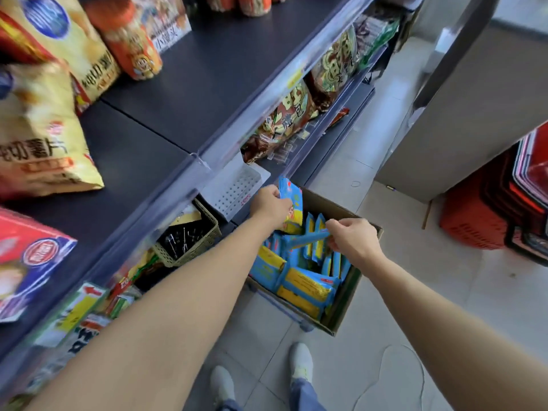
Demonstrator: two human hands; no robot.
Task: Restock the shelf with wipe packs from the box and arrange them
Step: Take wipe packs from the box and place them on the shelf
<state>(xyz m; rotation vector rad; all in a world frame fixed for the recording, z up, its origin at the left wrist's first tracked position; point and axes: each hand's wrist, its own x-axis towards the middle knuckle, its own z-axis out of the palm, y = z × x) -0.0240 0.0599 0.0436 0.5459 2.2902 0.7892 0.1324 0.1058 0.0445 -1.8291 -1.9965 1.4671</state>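
The left hand (271, 204) grips a small stack of blue wipe packs (292, 203) and holds them upright over the far left corner of the cardboard box (345, 304), with the fingers curled around their edge. The right hand (353, 241) pinches one more blue pack (308, 240) between thumb and fingers and holds it flat, just above the packs in the box (305, 284). These packs are blue and yellow; some stand on edge and some lie flat. Their print is too small to read.

The box stands on the tiled floor (385, 307), beside the shelf unit (166, 93). On the low shelf near the left hand are a white perforated tray (234, 188) and an olive basket (189, 238). On the upper board a yellow chips bag (44, 143) shows the characters 切薯片. Brown snack bags (284, 120) below carry large Chinese characters, which I cannot read with certainty. At the right stands a stack of red shopping baskets (480, 215).
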